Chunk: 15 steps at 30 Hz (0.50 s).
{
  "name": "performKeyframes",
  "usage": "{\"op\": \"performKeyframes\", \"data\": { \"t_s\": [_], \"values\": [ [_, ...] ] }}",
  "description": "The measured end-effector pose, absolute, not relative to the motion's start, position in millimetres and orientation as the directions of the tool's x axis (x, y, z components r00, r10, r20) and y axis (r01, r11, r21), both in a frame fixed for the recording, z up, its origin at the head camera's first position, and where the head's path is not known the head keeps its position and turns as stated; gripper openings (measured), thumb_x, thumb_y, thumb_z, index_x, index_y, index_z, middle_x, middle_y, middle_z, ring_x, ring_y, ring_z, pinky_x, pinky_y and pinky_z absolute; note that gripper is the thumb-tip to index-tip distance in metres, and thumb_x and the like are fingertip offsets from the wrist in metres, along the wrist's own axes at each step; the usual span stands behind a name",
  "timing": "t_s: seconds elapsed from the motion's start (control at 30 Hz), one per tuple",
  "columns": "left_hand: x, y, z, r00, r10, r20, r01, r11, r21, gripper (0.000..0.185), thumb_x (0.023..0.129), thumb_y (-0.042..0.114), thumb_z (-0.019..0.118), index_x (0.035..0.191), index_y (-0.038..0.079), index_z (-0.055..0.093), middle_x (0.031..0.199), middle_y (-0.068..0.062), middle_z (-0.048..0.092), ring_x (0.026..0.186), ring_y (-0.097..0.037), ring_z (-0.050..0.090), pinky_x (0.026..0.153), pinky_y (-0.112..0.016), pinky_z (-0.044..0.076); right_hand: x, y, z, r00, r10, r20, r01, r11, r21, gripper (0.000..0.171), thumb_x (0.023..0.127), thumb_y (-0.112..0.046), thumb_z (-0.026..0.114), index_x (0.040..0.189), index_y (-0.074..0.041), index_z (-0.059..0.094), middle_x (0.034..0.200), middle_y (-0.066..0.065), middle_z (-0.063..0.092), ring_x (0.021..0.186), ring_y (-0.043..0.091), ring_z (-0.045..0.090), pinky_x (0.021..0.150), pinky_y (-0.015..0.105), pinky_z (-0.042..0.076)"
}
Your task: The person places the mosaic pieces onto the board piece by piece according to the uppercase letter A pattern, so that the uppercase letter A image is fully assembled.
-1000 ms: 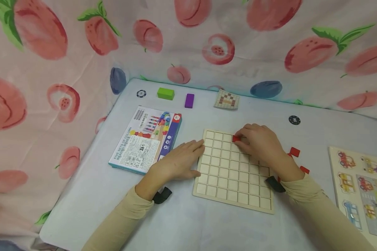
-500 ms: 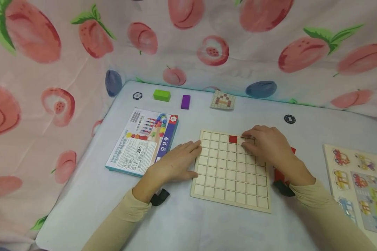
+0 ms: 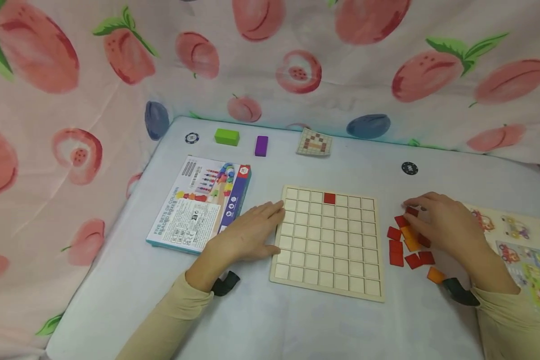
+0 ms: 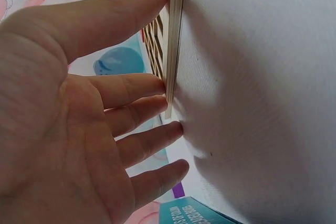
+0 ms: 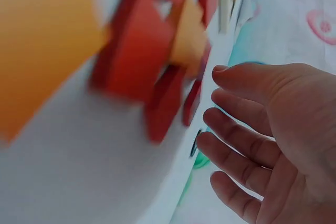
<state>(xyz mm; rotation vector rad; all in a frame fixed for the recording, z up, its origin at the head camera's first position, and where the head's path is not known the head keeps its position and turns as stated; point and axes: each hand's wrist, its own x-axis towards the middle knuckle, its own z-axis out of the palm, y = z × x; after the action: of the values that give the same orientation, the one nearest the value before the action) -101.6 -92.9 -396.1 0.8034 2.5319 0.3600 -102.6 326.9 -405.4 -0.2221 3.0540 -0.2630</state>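
Note:
A wooden grid board (image 3: pixel 320 245) lies flat in the middle of the table. One red square tile (image 3: pixel 329 198) sits in a cell of its top row. My left hand (image 3: pixel 243 235) rests along the board's left edge, thumb and fingertips touching the rim in the left wrist view, fingers extended. My right hand (image 3: pixel 450 225) hovers over the far end of a loose heap of red tiles (image 3: pixel 396 252) and orange tiles (image 3: pixel 412 244). In the right wrist view its fingers are loosely bent and nothing shows between them. The hand hides part of the heap.
A boxed bead set (image 3: pixel 198 202) lies left of the board. At the back are a green block (image 3: pixel 227 137), a purple block (image 3: pixel 261 146), a pattern card (image 3: pixel 314 142) and two round chips, one black (image 3: pixel 409 168). A vehicle puzzle board (image 3: pixel 522 235) lies far right.
My right hand has let go of the red tile in the top row and moved right, from the board to the loose tiles. My left hand stays at the board's left edge.

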Motion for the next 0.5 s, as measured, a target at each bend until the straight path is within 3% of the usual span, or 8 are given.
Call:
{"op": "performKeyframes", "data": {
  "t_s": [0.5],
  "values": [
    [-101,-96,-396,-0.724,0.603,-0.335,0.482,0.789,0.381,0.088,0.097,0.036,0.079,0.166,0.004,0.035,0.179,-0.012,0.025,0.166,-0.035,0.026,0.139,-0.048,0.024,-99,341,-411,-0.988,-0.093,-0.12,-0.071,0.981,-0.179,0.041,0.09,-0.021,0.083,0.125,-0.002,0.073,0.123,0.032,0.068,0.105,0.047,0.063,0.084,0.066,0.059]
  ]
}}
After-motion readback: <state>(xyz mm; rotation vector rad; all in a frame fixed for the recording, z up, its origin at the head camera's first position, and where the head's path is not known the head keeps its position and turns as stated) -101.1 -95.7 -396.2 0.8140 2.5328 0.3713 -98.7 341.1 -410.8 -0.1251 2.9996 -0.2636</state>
